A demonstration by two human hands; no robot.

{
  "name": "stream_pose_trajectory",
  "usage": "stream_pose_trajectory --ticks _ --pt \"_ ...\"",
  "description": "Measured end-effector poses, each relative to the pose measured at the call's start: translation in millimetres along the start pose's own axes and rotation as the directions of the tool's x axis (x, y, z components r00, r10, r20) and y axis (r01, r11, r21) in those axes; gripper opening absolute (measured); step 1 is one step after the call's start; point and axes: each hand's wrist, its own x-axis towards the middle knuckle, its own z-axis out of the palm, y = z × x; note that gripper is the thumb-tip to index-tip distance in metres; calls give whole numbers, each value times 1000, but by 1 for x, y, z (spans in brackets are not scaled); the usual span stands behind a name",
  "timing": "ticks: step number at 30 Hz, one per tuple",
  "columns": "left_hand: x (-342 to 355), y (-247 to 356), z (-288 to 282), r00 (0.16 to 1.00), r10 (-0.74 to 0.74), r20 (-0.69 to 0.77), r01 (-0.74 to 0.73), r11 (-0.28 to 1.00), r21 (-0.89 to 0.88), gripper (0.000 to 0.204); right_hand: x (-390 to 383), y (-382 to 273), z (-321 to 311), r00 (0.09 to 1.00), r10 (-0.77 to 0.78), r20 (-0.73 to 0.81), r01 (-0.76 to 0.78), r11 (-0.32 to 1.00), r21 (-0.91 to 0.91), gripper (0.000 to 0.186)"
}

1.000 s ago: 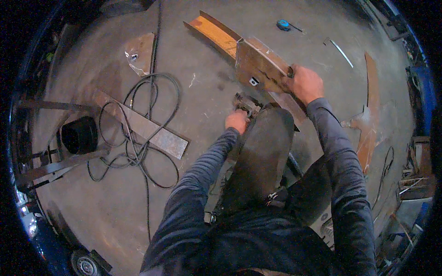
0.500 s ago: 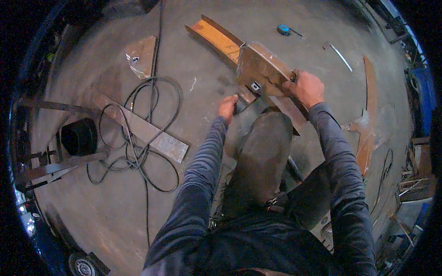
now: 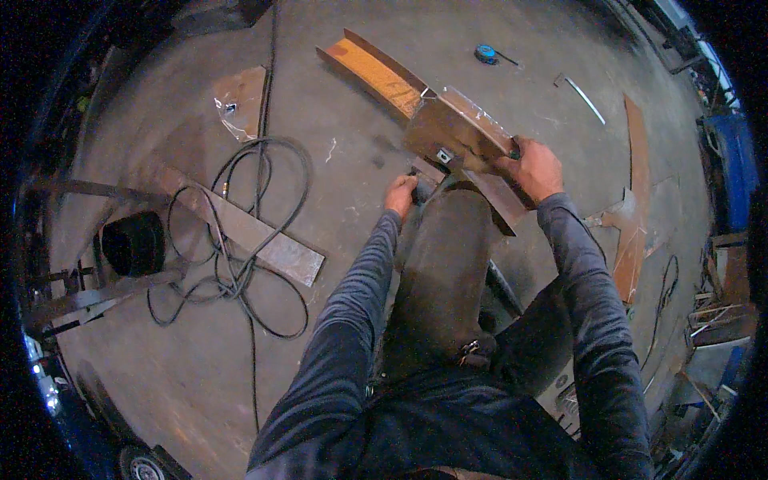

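Observation:
Over my bent knee, my right hand (image 3: 534, 168) is closed round the right end of a rusty, bent steel plate (image 3: 436, 128). My left hand (image 3: 400, 194) is closed on the near end of a small steel strip (image 3: 428, 170) just below that plate. A small pale metal piece with a hole (image 3: 444, 155) shows against the plate's lower edge. Behind the plate lies an orange-rusted steel channel (image 3: 376, 76), its near end against or just beyond the plate's far edge; I cannot tell if they touch. An angled steel piece (image 3: 498, 196) slants below my right hand.
A looped black cable (image 3: 304, 172) crosses a flat steel bar (image 3: 292, 254) on the left floor. Farther off lie a steel offcut (image 3: 242, 104), a blue tape measure (image 3: 486, 54) and a thin pale rod (image 3: 586, 101). Long rusty strips (image 3: 634, 208) lie at right.
The view has shifted slightly, and the plate and knee have shifted a little with it. Both hands keep their grips.

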Motion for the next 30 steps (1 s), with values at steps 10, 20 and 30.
stream_pose_trajectory --ticks 10,20,30 --pt "11 -32 -25 1000 10 2 -10 974 226 33 6 -12 -6 996 17 90 -14 999 -41 46" --pt "57 18 24 996 -77 -44 88 837 539 49 5 -11 -7 995 47 85 -42 998 -55 46" --pt "52 2 10 973 -203 106 159 931 330 42 0 -6 -4 989 91 117 -88 996 -25 50"
